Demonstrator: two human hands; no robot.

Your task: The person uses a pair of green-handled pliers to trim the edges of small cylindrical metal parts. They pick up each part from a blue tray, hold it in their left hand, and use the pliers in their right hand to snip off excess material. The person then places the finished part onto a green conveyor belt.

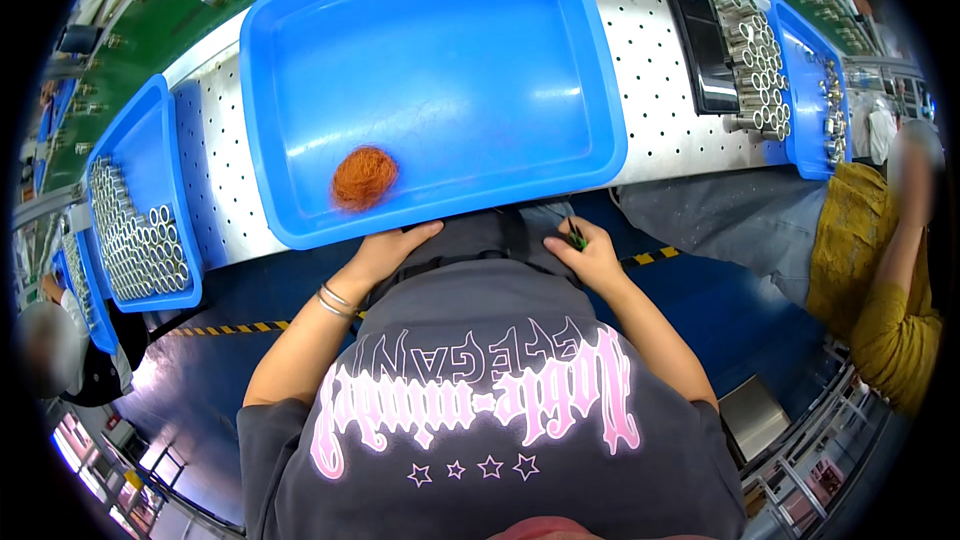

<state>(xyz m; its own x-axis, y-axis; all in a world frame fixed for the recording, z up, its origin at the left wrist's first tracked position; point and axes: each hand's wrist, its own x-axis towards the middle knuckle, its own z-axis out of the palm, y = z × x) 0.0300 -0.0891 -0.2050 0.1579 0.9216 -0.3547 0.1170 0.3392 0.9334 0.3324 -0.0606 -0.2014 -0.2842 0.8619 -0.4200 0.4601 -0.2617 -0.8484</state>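
A large blue plastic tray [430,215] lies in front of me, with a ball of orange-brown fibre [364,179] near its front left corner. My left hand [390,252] rests at my lap just below the tray's front edge. Its thumb is stretched out and it appears to hold nothing; the other fingers are mostly hidden. At the right side of my lap, my right hand [592,254] is closed around a small green-and-black object [576,235], whose kind I cannot make out.
On the left, a blue tray [190,295] holds many short metal tubes [140,240]. To the right stand a black tray [700,50], stacked metal tubes [760,70] and another blue tray [805,90]. A person in a mustard top [860,240] sits at right; another person [90,350] is at left.
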